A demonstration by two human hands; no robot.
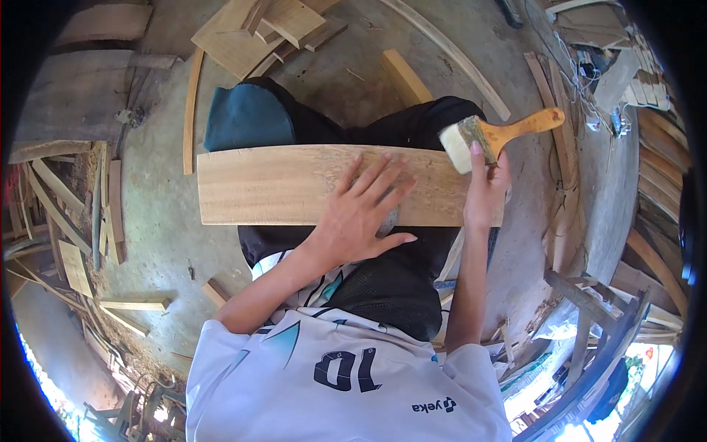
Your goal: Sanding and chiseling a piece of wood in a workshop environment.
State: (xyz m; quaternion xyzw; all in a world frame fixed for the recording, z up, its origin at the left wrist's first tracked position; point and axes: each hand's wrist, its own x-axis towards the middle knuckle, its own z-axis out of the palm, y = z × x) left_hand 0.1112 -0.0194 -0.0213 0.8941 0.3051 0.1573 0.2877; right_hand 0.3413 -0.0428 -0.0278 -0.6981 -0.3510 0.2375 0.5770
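A long pale wooden board (258, 186) lies crosswise over my lap, its surface mottled with darker speckles toward the middle. My left hand (361, 202) rests flat on the board with its fingers spread and slightly blurred. Beside its thumb a small grey patch or piece (389, 221) shows, partly hidden by the hand; I cannot tell what it is. In my right hand (486, 180), raised at the board's right end, is a wide paintbrush (504, 132) with a wooden handle and whitish bristles. The bristles point left, just above the board's far edge.
Teal cloth (247, 121) covers my left knee. Beyond my legs, cut boards (294, 22) are stacked on the concrete floor (166, 191), near a long curved strip (449, 55). Wood scraps (103, 199) pile up at left, and timber and cables (589, 88) stand along the right.
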